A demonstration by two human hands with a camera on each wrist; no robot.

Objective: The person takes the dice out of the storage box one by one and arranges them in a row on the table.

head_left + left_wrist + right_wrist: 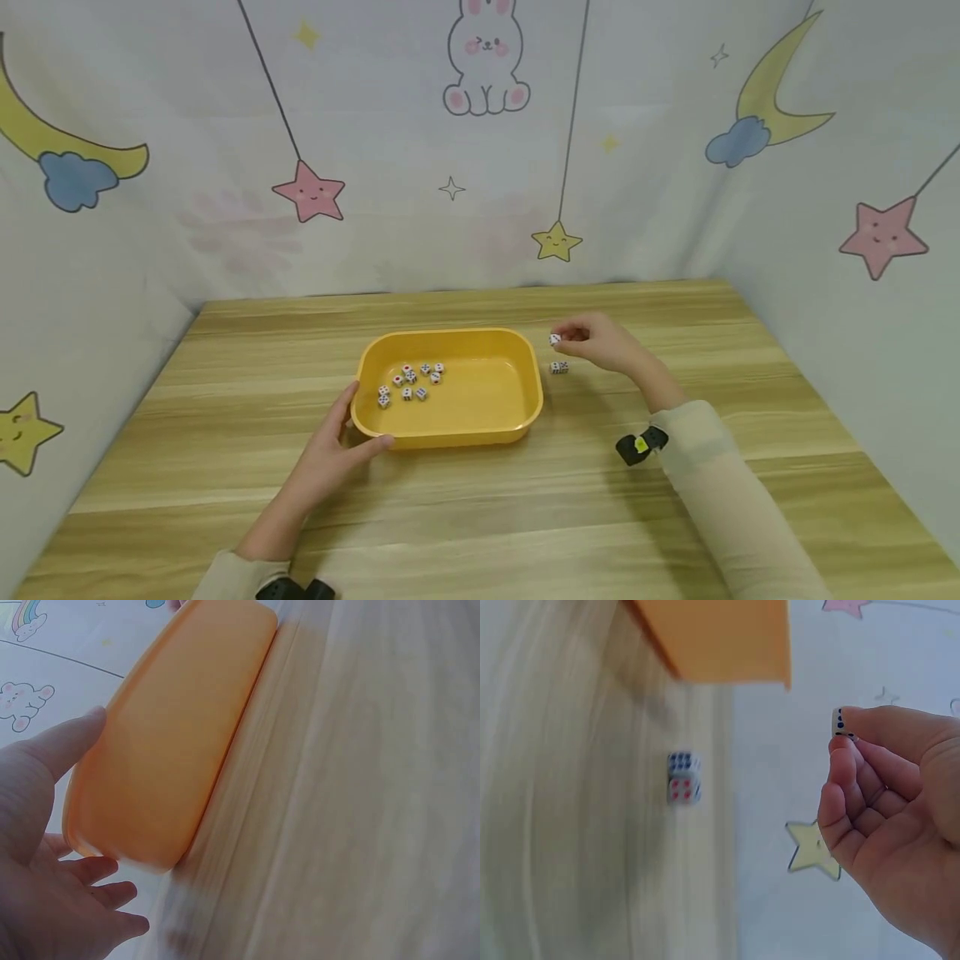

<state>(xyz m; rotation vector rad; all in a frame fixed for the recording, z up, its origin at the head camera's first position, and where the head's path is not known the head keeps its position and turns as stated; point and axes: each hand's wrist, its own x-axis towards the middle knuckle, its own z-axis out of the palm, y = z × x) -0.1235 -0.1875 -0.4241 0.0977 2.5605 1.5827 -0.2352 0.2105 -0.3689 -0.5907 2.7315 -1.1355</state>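
Note:
In the head view a yellow plastic tub (472,396) sits on the table with several small white dice (410,377) in its left half. My left hand (330,460) rests at the tub's left end, thumb at the near rim and the other fingers spread by the end wall. The left wrist view shows those fingers (112,892) loosely extended. Between thumb and fingertips, my right hand (603,343) pinches one die (840,723) above the table, right of the tub. Below it, two dice (559,367) stand side by side on the wood.
The wood-grain table (480,517) ends at the back against a white cloth wall (405,250) printed with stars, moons and a rabbit. More cloth rises at the left and right sides. A black band with a yellow mark (640,446) is on the right wrist.

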